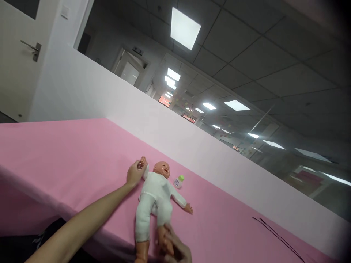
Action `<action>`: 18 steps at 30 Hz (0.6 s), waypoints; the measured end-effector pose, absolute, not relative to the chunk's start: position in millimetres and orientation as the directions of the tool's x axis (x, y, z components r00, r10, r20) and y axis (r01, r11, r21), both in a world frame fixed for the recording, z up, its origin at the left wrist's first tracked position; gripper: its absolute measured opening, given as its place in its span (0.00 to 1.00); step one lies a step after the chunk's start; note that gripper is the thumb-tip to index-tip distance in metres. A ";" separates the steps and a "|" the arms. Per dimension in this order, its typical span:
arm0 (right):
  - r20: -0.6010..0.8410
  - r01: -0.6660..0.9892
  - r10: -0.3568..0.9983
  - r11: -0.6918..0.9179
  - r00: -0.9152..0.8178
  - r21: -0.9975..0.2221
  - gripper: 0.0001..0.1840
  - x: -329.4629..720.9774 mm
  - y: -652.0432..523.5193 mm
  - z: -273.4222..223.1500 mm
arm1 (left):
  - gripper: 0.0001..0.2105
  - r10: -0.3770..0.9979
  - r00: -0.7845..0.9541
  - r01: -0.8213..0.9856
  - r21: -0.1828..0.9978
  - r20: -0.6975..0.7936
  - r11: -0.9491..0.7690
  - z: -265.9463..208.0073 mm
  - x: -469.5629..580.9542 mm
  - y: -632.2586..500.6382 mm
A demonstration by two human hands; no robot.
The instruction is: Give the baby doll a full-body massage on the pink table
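A pink surface (68, 157) is running along a white partition under ceiling lights. The doll (155, 197) is lying face-up on it, limbs spread. The left hand (135, 173) is pinching the doll's raised arm, fingers closed around it; the right hand (175, 250), partly cropped, appears to be gripping one foot, keeping the body flat. A small bottle (178, 181) is lying just beside the head

One camera only, worn on the person's head. It sits close over the near edge of the pink table (68, 157), tilted hard sideways and aimed up more than down, so wall, window and ceiling lights (185, 27) fill most of the view.
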State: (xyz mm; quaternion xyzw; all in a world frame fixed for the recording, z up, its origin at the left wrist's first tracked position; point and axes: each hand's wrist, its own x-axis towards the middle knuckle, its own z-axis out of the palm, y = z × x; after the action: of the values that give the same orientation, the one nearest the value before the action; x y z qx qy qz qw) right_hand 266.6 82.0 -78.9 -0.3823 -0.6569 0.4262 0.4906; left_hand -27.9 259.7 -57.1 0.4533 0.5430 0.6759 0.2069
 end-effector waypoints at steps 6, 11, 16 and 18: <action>0.270 0.038 0.962 0.272 -0.043 -0.962 0.34 231.2 146.4 -18.1 | 0.09 0.653 0.026 0.533 0.542 0.757 -0.650 -53.9 -11.2 242.5; 0.171 -0.128 0.984 0.165 -0.043 -0.978 0.37 222.2 177.5 -14.4 | 0.07 0.612 0.158 0.587 0.425 0.775 -0.689 -58.3 -11.1 243.7; 0.242 -0.106 0.968 0.235 -0.061 -0.966 0.32 260.7 119.2 -40.9 | 0.15 0.738 -0.263 0.378 0.770 0.621 -0.514 -54.9 -25.8 252.1; 0.238 -0.083 0.967 0.231 -0.094 -0.969 0.30 277.2 88.0 -60.9 | 0.23 0.749 -0.378 0.346 0.834 0.544 -0.431 -57.1 -37.0 259.2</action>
State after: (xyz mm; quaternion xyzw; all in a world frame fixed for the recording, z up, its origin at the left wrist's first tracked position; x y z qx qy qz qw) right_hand 277.2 88.0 -60.9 -0.3924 -0.5627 0.4803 0.5466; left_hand -37.0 259.2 -57.1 0.5358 0.5108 0.6543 0.1543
